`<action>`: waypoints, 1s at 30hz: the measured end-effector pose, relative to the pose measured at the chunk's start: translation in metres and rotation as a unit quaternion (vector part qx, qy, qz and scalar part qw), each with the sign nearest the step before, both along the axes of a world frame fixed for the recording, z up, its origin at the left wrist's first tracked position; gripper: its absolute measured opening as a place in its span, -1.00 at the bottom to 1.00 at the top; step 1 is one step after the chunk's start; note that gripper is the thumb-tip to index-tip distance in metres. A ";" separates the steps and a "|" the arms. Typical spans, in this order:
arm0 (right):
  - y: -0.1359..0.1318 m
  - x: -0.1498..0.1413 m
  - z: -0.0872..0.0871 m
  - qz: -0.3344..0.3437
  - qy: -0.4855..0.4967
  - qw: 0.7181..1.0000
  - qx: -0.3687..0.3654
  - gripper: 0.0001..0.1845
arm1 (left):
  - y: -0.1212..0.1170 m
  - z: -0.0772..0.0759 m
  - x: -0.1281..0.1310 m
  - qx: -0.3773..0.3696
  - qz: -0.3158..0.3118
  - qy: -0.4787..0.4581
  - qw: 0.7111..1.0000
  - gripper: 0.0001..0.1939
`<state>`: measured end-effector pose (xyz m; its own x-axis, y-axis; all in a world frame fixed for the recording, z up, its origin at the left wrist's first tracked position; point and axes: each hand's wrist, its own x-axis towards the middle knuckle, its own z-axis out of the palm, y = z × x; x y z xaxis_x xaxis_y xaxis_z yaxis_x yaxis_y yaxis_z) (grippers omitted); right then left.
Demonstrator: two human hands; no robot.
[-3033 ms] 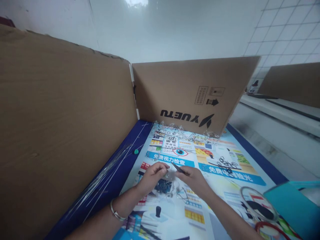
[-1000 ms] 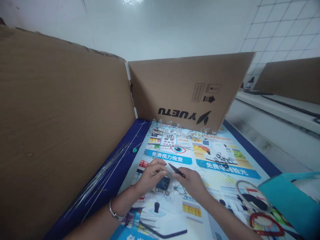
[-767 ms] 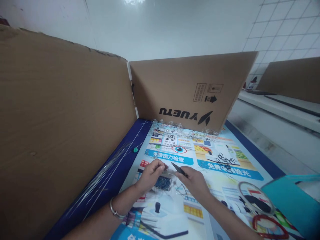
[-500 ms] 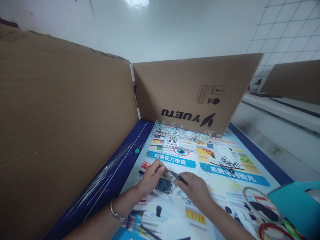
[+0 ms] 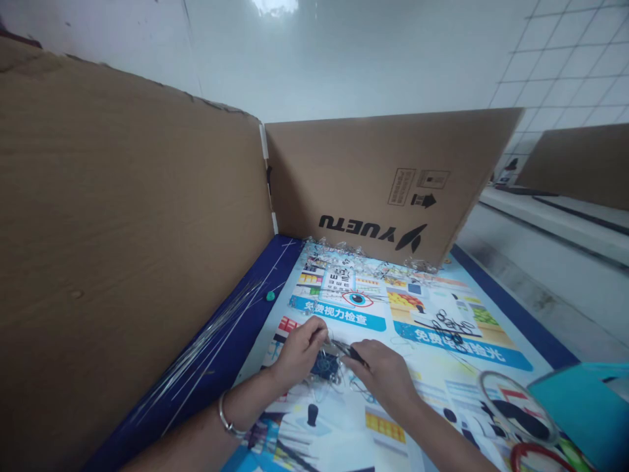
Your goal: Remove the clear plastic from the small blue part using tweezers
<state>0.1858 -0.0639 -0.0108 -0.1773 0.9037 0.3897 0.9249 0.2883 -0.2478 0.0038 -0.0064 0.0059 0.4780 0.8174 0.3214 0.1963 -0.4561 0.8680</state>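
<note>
Head view, bench stock. Stage, by judgement: partway. Apparently done: many small bent wire bits [image 5: 361,262], heaped along the foot of the cardboard panel [image 5: 373,177]. Apparently left: a bundle of straight wires [image 5: 216,328], lying on the blue cloth [image 5: 250,305] at left. In hand, unfinished by its look: one thin shiny piece [image 5: 329,340], silvery, wire-like, its exact shape too small to read. Location: between the two hands, above the printed sheet [image 5: 442,377]. Left hand [image 5: 297,351]: thumb and fingertips pinched on the piece. Right hand [image 5: 386,370]: fingers wrapped round a dark pointed tool [image 5: 354,354], tips at the piece; whether they bite it, cannot tell. Also on the sheet, at right: one cluster of black loops [image 5: 449,324]
</note>
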 end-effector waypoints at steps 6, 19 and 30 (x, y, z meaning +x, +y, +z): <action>-0.001 -0.002 0.001 0.004 -0.030 0.999 0.029 -0.67 | 0.000 0.001 0.000 0.005 0.003 0.009 1.000 -0.81; -0.003 -0.002 0.004 0.007 -0.047 0.998 0.052 -0.67 | 0.000 0.001 -0.001 0.012 0.011 0.036 0.999 -0.80; -0.001 -0.001 0.003 0.032 -0.083 0.985 0.147 -0.74 | -0.001 0.000 -0.001 0.019 0.005 0.052 0.998 -0.82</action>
